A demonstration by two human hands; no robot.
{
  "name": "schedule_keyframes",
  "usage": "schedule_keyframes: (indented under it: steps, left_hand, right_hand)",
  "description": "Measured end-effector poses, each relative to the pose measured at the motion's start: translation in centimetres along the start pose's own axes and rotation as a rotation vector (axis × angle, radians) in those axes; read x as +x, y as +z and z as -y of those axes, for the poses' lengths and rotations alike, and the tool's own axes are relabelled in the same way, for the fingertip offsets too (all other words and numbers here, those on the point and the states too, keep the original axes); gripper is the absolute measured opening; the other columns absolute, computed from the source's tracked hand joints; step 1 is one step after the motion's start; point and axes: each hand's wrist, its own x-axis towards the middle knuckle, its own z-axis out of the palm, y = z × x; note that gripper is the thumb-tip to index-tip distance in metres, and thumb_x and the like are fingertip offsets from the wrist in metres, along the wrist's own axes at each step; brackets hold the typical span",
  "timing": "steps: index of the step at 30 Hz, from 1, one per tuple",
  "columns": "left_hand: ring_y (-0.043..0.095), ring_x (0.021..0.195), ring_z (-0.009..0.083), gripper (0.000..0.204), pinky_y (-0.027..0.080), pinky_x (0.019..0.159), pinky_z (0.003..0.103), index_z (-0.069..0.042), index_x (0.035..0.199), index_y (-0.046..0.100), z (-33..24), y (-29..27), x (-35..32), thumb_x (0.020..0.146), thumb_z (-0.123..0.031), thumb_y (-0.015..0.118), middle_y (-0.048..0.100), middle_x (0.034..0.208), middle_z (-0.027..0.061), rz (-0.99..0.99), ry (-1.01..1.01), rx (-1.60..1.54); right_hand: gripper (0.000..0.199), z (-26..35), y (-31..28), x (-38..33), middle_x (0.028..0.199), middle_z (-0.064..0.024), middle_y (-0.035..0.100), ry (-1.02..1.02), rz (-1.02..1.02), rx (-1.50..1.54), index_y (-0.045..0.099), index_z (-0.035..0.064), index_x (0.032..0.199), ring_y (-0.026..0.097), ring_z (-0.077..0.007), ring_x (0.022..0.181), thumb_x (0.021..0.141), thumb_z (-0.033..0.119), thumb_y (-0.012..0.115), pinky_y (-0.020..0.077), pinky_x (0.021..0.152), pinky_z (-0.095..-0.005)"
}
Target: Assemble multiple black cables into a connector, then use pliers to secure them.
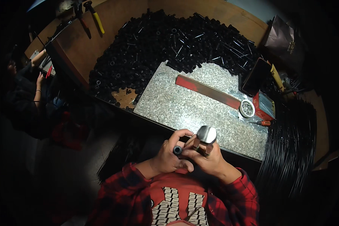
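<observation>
Just in front of my body, near the front edge of the stone slab, my two hands are close together. My left hand is curled around a small black tubular part, its round hole facing up. In my right hand is what looks like a hammer, its shiny, rounded metal head upward and most of its handle hidden by the fingers. The right fingertips come right up to the black part; whether they touch it I cannot tell.
A speckled stone slab carries a red-brown bar and a white cup of small metal pieces. Behind lies a heap of black parts. Thin black rods hang at the right. Another person's arm shows at far left.
</observation>
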Motion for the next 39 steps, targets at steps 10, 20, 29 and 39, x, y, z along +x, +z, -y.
schedule_keyframes:
  steps: [10, 20, 29, 39]
  left_hand:
    - [0.063, 0.076, 0.0091, 0.101, 0.048, 0.064, 0.021, 0.001, 0.129, 0.030, 0.0, -0.4, -0.1, 0.053, -0.041, 0.083, 0.066, 0.079, 0.0050, 0.044, -0.095, -0.133]
    - [0.052, 0.063, 0.0073, 0.097, 0.042, 0.057, 0.023, -0.001, 0.127, 0.035, 0.1, -0.1, -0.2, 0.059, -0.049, 0.083, 0.057, 0.066, 0.0013, -0.038, -0.166, -0.181]
    - [0.058, 0.069, 0.0088, 0.098, 0.046, 0.063, 0.024, -0.002, 0.128, 0.034, -0.6, -0.3, -0.3, 0.058, -0.051, 0.082, 0.062, 0.070, 0.0050, -0.022, -0.189, -0.130]
    - [0.057, 0.064, 0.0079, 0.095, 0.045, 0.059, 0.023, 0.001, 0.129, 0.030, -0.9, -1.2, -0.6, 0.065, -0.050, 0.079, 0.061, 0.069, 0.0043, -0.046, -0.289, -0.213]
  right_hand:
    - [0.014, -0.9, 1.6, -0.7, 0.078, -0.0083, 0.063, 0.060, -0.141, 0.088, 0.063, 0.0000, 0.085, 0.063, -0.0196, 0.068, 0.074, 0.001, 0.071, 0.0485, 0.062, -0.0288]
    - [0.020, -0.6, 1.4, -0.1, 0.083, -0.0086, 0.061, -0.181, -0.087, -0.006, 0.059, 0.0018, 0.084, 0.062, -0.0207, 0.073, 0.068, -0.002, 0.071, 0.0504, 0.065, -0.0290]
    - [0.011, -0.6, 1.9, -0.1, 0.079, -0.0098, 0.060, -0.281, -0.137, -0.158, 0.057, 0.0017, 0.081, 0.061, -0.0233, 0.069, 0.075, 0.004, 0.064, 0.0496, 0.061, -0.0308]
    - [0.015, -0.3, 2.4, 0.9, 0.076, -0.0116, 0.054, -0.217, -0.128, -0.159, 0.054, 0.0011, 0.081, 0.057, -0.0258, 0.066, 0.073, 0.003, 0.067, 0.0466, 0.058, -0.0329]
